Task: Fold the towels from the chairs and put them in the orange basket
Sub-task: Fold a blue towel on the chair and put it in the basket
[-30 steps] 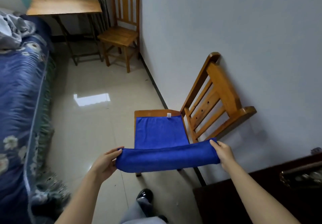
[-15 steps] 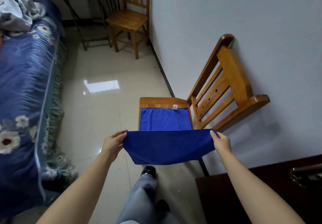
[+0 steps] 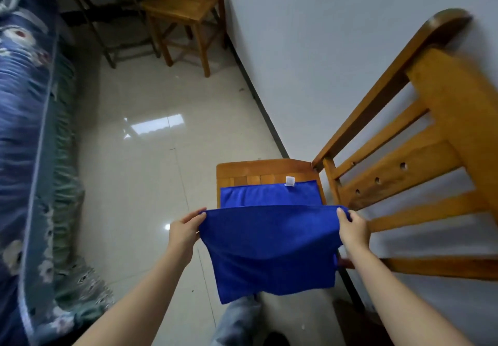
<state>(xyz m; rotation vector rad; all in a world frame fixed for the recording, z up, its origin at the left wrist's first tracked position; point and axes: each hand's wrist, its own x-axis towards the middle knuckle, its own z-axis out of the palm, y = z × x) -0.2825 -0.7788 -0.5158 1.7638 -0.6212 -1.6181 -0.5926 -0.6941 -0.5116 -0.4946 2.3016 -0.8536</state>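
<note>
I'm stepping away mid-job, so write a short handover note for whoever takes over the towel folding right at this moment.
Left hand pinches the blue towel at its left corner; right hand pinches the right corner.
Towel: the far part, with the white tag, lies flat on the seat of the near chair; the near part hangs from the hands.
Done: near part lifted; no fold finished yet.
Left: fold it and put it in the orange basket, which is out of view. The far chair shows no towel on its seat.

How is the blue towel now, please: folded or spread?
Neither fully: the blue towel lies flat on the chair seat at its far end; the rest hangs from the left hand and right hand.
</note>
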